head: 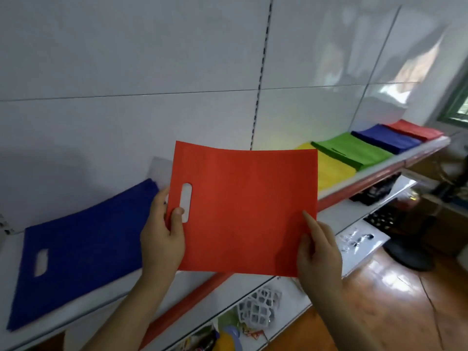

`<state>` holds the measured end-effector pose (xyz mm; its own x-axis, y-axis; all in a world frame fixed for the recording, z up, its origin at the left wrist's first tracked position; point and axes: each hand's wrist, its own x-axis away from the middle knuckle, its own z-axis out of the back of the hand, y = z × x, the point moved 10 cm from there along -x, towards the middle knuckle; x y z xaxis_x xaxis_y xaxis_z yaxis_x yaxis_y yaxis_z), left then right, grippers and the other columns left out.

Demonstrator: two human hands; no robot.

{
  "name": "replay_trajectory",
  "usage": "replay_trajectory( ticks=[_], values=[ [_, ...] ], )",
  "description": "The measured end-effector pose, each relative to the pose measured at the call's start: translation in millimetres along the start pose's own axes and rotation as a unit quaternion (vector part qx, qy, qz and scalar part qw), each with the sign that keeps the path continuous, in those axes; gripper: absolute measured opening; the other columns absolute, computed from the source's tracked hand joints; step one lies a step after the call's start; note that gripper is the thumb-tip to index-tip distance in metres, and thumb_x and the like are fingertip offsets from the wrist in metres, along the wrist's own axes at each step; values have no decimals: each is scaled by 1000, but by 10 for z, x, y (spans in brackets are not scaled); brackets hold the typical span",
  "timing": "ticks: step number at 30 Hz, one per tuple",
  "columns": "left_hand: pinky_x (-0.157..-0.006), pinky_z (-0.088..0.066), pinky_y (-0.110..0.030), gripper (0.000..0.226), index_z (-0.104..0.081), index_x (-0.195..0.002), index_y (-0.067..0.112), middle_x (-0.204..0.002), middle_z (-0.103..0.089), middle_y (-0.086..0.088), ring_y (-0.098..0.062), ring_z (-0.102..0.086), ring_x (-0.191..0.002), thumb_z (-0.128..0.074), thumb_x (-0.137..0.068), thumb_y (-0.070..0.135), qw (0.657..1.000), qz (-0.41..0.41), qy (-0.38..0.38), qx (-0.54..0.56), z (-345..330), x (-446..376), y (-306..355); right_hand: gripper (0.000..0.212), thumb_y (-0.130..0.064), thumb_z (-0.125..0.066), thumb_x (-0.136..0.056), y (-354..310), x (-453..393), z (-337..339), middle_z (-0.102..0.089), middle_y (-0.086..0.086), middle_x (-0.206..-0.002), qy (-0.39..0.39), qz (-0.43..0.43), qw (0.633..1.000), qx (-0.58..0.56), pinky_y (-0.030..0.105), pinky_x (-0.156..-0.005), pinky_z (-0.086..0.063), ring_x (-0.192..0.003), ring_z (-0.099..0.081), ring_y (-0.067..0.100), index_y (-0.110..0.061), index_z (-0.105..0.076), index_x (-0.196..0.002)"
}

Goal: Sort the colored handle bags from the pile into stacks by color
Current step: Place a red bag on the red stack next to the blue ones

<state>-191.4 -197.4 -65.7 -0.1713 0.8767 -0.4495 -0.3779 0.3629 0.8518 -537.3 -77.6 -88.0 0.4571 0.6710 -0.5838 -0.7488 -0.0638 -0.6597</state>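
I hold a red handle bag [243,206] flat in the air above the shelf's front edge. My left hand [162,231] pinches its left edge, thumb beside the handle slot. My right hand [316,252] grips its lower right corner, forefinger lying along the edge. A blue handle bag [83,249] lies flat on the white shelf at the left. Further right on the shelf sit sorted stacks: yellow [331,171], green [352,150], blue [385,138] and red [415,129].
The white shelf [379,171] has a red front strip and backs onto a white panel wall. Lower shelves hold packets, a white lattice item [260,307] and dark goods. A wooden floor and a fan base [410,254] lie at the right.
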Motion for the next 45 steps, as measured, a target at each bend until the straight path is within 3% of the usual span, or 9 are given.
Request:
replay_trajectory(
  ticks=[4, 6, 12, 16, 21, 24, 28, 35, 45],
  values=[
    [-92, -59, -40, 47, -40, -153, 42, -136, -65, 8, -14, -67, -112, -49, -109, 31, 997, -32, -71, 11, -804, 187, 362, 61, 2, -55, -98, 531, 25, 675, -54, -12, -126, 37, -49, 997, 41, 14, -78, -43, -97, -56, -2, -27, -53, -151],
    [-100, -57, -41, 44, -44, -152, 39, -142, -62, 8, -16, -64, -122, -49, -109, 33, 995, -45, -93, 8, -1203, 281, 559, 61, 0, -55, -98, 819, 21, 993, -55, -12, -125, 59, -76, 994, 55, 20, -80, -45, -98, -56, -1, -28, -53, -151],
    [-91, -38, -7, 41, -54, -148, 28, -141, -61, 11, 10, -56, -116, -50, -108, 23, 984, -96, -150, -4, -2530, 645, 1215, 68, -1, -57, -95, 1712, -99, 1939, -53, -14, -125, 80, -136, 985, 74, 31, -84, -48, -102, -55, 5, -32, -46, -155],
    [-95, -42, -23, 43, -53, -150, 28, -144, -61, 6, -12, -59, -127, -51, -107, 20, 972, -135, -190, 0, -3432, 973, 1647, 70, -5, -59, -93, 2347, -234, 2623, -54, -9, -123, 99, -164, 975, 109, 27, -78, -45, -94, -52, 0, -33, -44, -156],
    [-100, -37, -22, 57, -34, -161, 31, -157, -48, 10, -10, -46, -139, -46, -108, 17, 942, -184, -277, -32, -4452, 1361, 2068, 63, -13, -62, -98, 2991, -420, 3242, -51, -13, -114, 127, -192, 966, 120, 28, -76, -45, -99, -50, -15, -31, -44, -156],
    [-91, -47, -32, 54, -41, -158, 32, -143, -60, -1, -21, -59, -125, -44, -106, 20, 934, -196, -293, -54, -5009, 1406, 2172, 64, -15, -62, -99, 3325, -555, 3490, -52, -13, -112, 130, -203, 959, 148, 30, -76, -47, -92, -51, -2, -34, -42, -157],
    [-92, -50, -38, 54, -46, -156, 29, -141, -61, -3, -24, -60, -125, -46, -103, 16, 927, -205, -307, -67, -5742, 1428, 2319, 68, -17, -61, -99, 3838, -834, 3697, -52, -11, -109, 118, -216, 951, 189, 10, -72, -39, -90, -50, 2, -35, -37, -160],
    [-82, -51, -39, 60, -30, -162, 38, -142, -58, -2, -25, -62, -114, -44, -105, 21, 910, -202, -352, -88, -7293, 1257, 2512, 77, -18, -63, -95, 4722, -1665, 4022, -46, -14, -105, 120, -251, 932, 232, 13, -61, -33, -78, -52, -1, -38, -30, -162],
    [-76, -55, -45, 60, -38, -159, 33, -114, -66, -1, -26, -64, -94, -49, -102, 19, 897, -220, -377, -63, -9173, 1045, 3200, 83, -18, -62, -94, 5943, -2742, 4586, -52, -10, -116, 153, -285, 915, 242, 41, -73, -54, -86, -59, 13, -39, -24, -164]
  ],
)
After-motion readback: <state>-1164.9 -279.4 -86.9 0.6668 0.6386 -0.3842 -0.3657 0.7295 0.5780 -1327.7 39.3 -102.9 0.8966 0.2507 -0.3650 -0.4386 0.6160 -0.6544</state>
